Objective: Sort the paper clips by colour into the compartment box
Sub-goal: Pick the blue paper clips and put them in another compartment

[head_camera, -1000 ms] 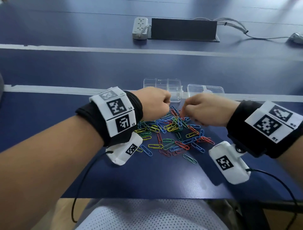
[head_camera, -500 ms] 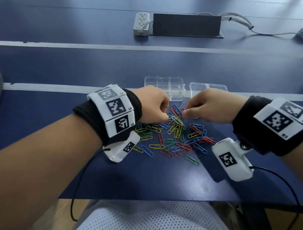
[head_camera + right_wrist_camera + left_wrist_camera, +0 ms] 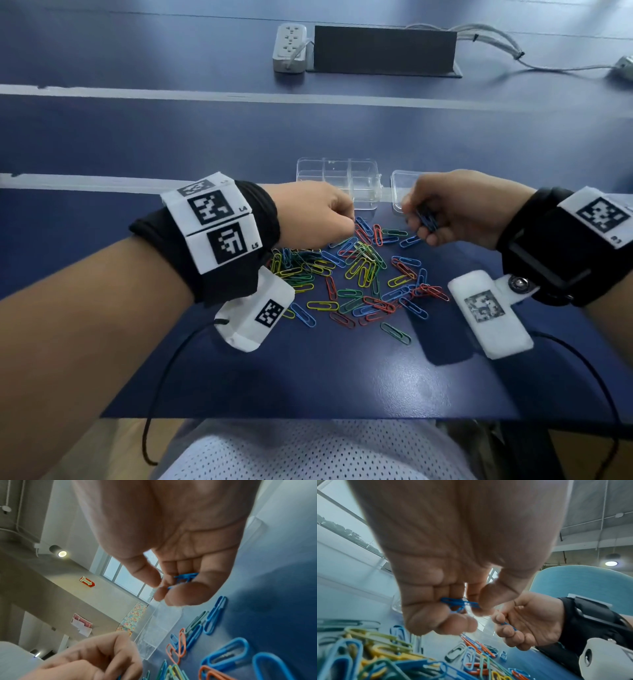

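Note:
A heap of paper clips (image 3: 359,274) in blue, red, yellow and green lies on the blue table. Behind it stands the clear compartment box (image 3: 339,181), its cells looking bare. My left hand (image 3: 318,219) hovers over the heap's far left edge, fingers curled round several blue clips (image 3: 458,603). My right hand (image 3: 445,212) is raised at the heap's far right, palm turned inward, holding a bunch of blue clips (image 3: 426,219) in its curled fingers; the same blue clips (image 3: 184,578) show in the right wrist view.
The box's clear lid (image 3: 400,185) lies just right of the box, partly behind my right hand. A white power strip (image 3: 289,46), a dark panel (image 3: 383,48) and cables (image 3: 496,44) sit at the far side. The table's front edge (image 3: 308,416) is near my lap.
My right hand has lifted off the heap and turned palm inward with blue clips in it. My left hand stayed at the heap's far left edge.

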